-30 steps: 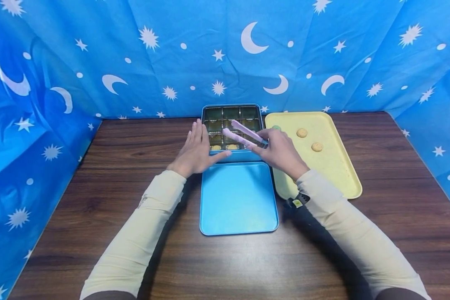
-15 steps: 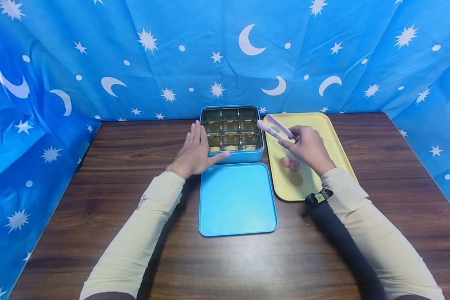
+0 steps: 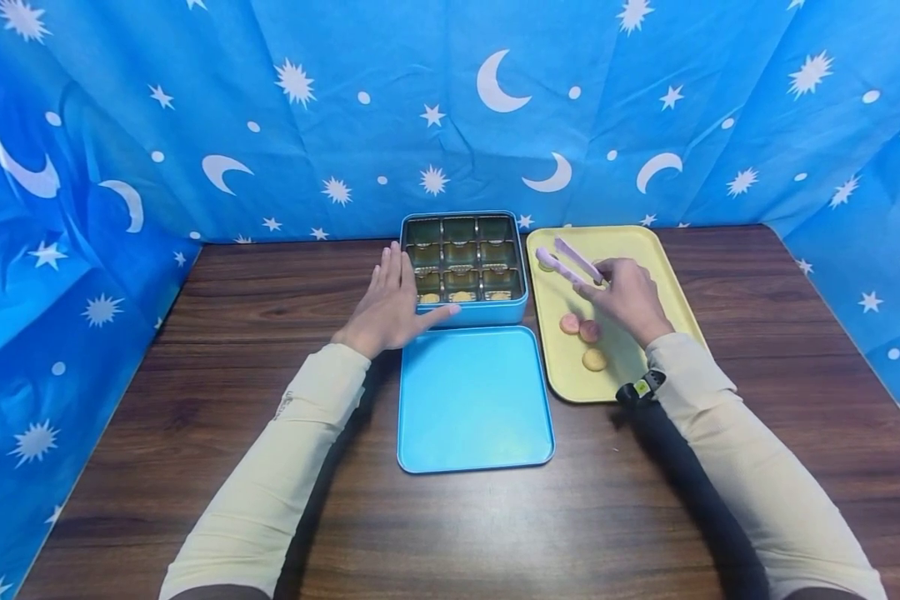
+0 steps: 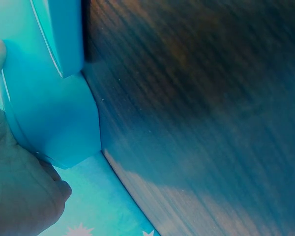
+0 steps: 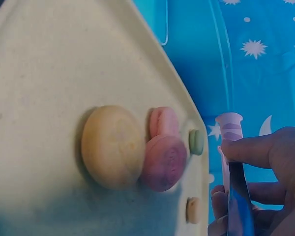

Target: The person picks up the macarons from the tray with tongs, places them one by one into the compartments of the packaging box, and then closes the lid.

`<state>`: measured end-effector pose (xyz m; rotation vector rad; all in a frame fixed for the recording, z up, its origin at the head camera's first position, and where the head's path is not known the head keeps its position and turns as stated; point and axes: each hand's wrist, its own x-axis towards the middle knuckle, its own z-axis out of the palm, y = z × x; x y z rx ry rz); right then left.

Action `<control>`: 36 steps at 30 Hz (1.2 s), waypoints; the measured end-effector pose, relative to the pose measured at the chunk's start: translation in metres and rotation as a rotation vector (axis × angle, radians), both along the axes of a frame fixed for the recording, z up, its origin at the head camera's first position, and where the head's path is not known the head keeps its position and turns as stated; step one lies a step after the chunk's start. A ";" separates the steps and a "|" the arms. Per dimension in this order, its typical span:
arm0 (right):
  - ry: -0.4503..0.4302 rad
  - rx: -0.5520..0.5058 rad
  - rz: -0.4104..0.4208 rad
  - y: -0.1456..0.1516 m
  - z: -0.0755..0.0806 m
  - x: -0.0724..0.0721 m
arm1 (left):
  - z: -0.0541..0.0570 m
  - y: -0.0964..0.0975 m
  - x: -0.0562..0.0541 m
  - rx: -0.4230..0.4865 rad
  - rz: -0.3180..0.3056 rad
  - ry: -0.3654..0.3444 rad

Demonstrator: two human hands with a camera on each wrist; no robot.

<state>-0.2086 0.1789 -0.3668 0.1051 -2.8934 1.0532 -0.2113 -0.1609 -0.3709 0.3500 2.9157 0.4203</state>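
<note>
My left hand lies with straight fingers along the left side of a blue tin, its thumb on the front wall. Yellow macarons sit in the tin's front row of compartments. My right hand holds pink tongs above the left part of a yellow tray. The tong tips are spread near a green macaron in the tray's far left corner; from the head view I cannot tell whether they touch it. Two pink macarons and a yellow one lie nearer on the tray.
The blue lid lies on the wooden table in front of the tin. The tray stands close to the tin's right side. A blue curtain with moons and stars hangs behind and at both sides.
The right hand has carried the tongs rightward from over the tin to the tray, then slightly down toward the green macaron. The left hand keeps its place.
</note>
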 end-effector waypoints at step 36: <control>-0.069 -0.009 -0.031 0.003 -0.011 -0.008 | 0.000 -0.001 0.000 0.005 -0.005 0.006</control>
